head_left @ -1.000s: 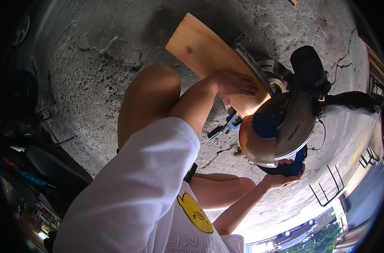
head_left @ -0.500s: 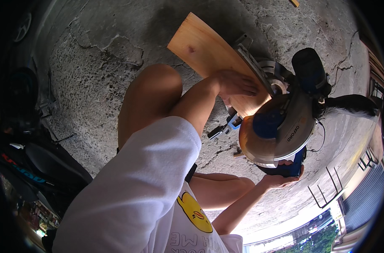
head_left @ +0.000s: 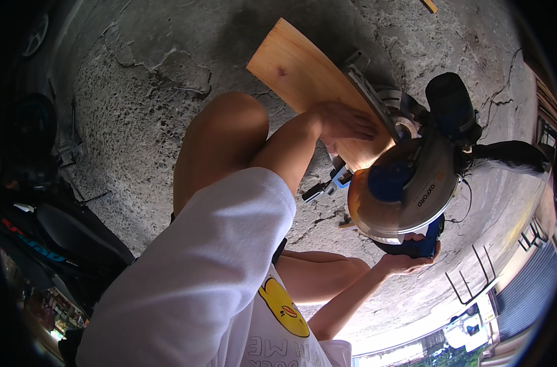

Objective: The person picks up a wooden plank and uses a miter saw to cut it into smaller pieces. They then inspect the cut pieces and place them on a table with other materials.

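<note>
Wooden board (head_left: 312,79) lies slantwise before us, one long edge along the metal fence (head_left: 371,95) of the mitre saw (head_left: 436,183), one end reaching out over the concrete floor (head_left: 131,165) and the other running in by the amber blade guard (head_left: 376,205), where a bright patch of light falls on the wood. Our left hand (head_left: 349,124) rests flat on the board near the saw, palm down, fingers stretched out and close together, pressing from above and grasping nothing. Our right hand (head_left: 404,264) is wrapped round the saw's blue handle (head_left: 424,247) from below, fingertips showing through its opening. We cannot tell whether the blade touches the wood, as the guard and the saw's head hide that spot. Beside the board, just below our left hand, we see a blue-and-black clamp (head_left: 338,178), and near the guard a small wood scrap (head_left: 347,226) on the floor. A dark motor housing (head_left: 451,104) and a black dust bag (head_left: 511,154) stick out from the saw's far side. Well apart on our left stands a black motorbike (head_left: 82,238).
</note>
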`<state>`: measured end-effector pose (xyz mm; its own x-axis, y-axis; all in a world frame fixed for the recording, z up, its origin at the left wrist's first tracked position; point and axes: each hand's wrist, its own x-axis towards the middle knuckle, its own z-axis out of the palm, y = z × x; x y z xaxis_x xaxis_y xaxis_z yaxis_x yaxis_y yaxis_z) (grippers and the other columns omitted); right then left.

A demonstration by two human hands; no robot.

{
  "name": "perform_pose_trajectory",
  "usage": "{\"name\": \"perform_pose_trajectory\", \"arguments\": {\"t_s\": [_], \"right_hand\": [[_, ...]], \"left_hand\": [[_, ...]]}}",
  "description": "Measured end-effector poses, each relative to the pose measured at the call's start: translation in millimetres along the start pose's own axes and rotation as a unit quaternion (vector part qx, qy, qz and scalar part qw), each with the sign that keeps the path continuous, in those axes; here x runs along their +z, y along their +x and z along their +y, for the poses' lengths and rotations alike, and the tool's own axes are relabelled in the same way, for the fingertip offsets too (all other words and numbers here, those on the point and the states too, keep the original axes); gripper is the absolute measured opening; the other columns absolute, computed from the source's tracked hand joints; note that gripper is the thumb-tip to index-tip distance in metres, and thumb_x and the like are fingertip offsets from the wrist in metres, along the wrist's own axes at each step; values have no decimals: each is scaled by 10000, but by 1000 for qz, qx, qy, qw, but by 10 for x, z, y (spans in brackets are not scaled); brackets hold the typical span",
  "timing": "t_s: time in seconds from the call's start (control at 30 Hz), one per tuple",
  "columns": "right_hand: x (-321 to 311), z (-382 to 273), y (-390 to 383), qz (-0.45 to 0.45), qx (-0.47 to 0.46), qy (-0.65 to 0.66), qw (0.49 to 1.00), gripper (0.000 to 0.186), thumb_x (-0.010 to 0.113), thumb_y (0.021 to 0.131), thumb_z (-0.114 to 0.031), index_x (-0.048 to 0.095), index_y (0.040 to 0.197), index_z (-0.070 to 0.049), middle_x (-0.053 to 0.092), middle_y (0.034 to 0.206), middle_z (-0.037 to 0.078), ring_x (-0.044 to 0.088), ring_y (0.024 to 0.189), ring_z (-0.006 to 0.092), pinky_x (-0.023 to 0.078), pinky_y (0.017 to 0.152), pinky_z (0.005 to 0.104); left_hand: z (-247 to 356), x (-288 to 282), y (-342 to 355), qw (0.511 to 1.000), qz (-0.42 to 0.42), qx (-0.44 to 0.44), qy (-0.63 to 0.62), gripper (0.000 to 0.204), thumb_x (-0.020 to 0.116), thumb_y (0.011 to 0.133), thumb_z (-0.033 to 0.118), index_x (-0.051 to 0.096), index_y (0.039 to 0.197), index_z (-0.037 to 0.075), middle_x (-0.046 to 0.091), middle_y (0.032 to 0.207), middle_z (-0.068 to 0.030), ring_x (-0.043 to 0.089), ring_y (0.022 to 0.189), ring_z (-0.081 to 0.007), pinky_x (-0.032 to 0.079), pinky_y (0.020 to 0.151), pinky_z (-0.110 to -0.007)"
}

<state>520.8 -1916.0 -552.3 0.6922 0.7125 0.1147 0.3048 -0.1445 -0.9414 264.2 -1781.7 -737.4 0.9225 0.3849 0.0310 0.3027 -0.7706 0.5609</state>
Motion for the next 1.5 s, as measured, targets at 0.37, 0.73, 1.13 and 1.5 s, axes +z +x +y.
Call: {"name": "perform_pose_trajectory", "arguments": {"t_s": [0.37,0.73,1.13,1.5], "right_hand": [[8,-13,-9,-12,-13,-15,1000,648,217,1020,-599,463,1275,-55,546,780,74,520,609,114,498,549,218],[-47,77,11,-7,-8,10,1000,664,227,1014,-612,458,1280,-49,540,781,76,516,608,115,495,547,219],[-30,62,0,-5,-12,8,1000,655,226,1020,-599,453,1276,-40,542,782,85,514,600,120,486,538,217],[-29,54,-9,-11,-22,1,1000,633,232,1027,-583,458,1281,-50,547,802,83,525,621,113,494,538,212]], "left_hand": [[7,-6,-3,1000,9,-3,1,1040,834,623,441,372,1471,57,330,1552,-125,254,1459,-275,156,1230,-408],[7,-31,8,1000,0,-1,1,1043,827,622,428,359,1477,56,317,1558,-128,246,1462,-278,154,1230,-409],[7,-13,-7,1000,9,-3,-3,1042,827,618,415,358,1471,44,319,1554,-134,243,1463,-279,154,1232,-407],[18,-44,-17,1000,4,-9,-2,1048,828,619,414,351,1473,37,324,1552,-138,254,1458,-275,157,1231,-399]]}}
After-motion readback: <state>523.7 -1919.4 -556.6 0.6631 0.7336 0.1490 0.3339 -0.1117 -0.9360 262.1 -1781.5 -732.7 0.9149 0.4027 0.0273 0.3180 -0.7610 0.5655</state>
